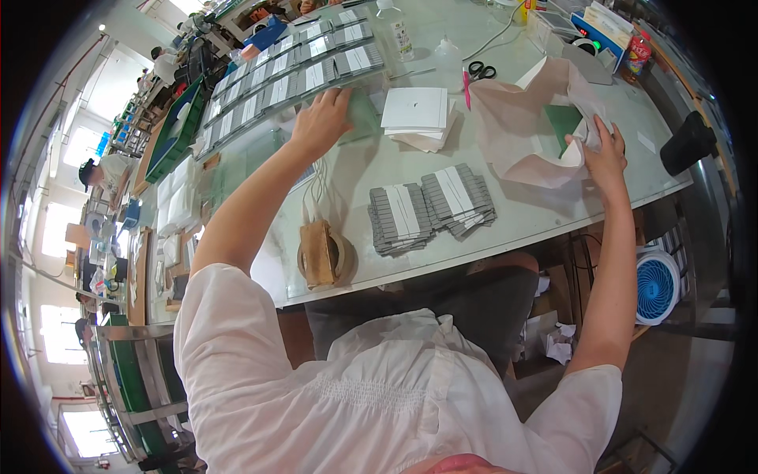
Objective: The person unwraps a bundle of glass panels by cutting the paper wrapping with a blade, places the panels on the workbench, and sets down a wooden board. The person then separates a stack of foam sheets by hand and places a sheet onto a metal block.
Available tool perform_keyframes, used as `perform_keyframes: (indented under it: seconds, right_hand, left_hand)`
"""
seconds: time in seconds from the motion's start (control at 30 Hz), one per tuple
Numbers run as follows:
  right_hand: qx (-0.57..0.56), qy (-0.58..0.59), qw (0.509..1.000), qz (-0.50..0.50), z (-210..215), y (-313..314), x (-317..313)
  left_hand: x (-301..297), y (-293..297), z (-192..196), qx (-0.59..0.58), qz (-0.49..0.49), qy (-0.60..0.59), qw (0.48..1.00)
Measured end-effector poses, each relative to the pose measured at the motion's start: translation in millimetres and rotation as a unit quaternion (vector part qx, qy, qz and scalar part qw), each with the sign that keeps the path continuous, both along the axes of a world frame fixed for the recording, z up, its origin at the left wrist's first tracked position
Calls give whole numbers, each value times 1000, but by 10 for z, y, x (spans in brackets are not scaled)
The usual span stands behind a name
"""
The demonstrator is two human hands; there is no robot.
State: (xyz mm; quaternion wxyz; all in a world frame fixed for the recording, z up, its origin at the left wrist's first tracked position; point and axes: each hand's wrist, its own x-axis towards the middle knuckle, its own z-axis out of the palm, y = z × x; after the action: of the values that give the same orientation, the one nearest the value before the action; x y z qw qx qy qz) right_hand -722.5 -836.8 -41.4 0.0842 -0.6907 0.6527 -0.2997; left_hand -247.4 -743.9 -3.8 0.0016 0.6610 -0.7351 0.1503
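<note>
At the right of the table, my right hand (606, 162) pinches the crumpled edge of a large off-white paper wrapper (513, 118). Inside the wrapper shows a green sheet (562, 126). My left hand (322, 122) reaches over the near edge of a clear tray, its fingers stretched out beside a pale green translucent sheet (362, 117); whether it touches the sheet is hard to see. Rows of grey packs with white labels (278, 91) fill the tray. Two more stacks of grey pieces with white bands (401, 217) lie nearer to me, between my hands.
White square cards (415, 110) are stacked mid-table. Black-handled scissors (480, 71) and a pink pen (467, 88) lie beside the wrapper. A tape roll (341, 257) with a brown block (318, 253) sits near the front edge. Bottles (395, 31) stand at the back.
</note>
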Motion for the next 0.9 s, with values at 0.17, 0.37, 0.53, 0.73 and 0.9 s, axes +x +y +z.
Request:
perform_keyframes:
  seconds: [0.17,0.37,0.53,0.73,0.9]
  right_hand:
    - [6,9,1000,-8,28,28,17]
    - [-1,-3,1000,-6,-1,-2,-8]
    - [0,3,1000,-8,-51,-21,-47]
    - [20,0,1000,-8,106,85,54]
    - [11,-4,1000,4,19,28,15]
  left_hand:
    - [-40,1,0,-27,13,-51,998]
    - [14,108,-66,-124,-84,-30,988]
    - [-308,240,4,-177,-133,32,975]
    - [-1269,18,263,-157,-327,164,918]
    - [-2179,-558,123,-104,-434,129,885]
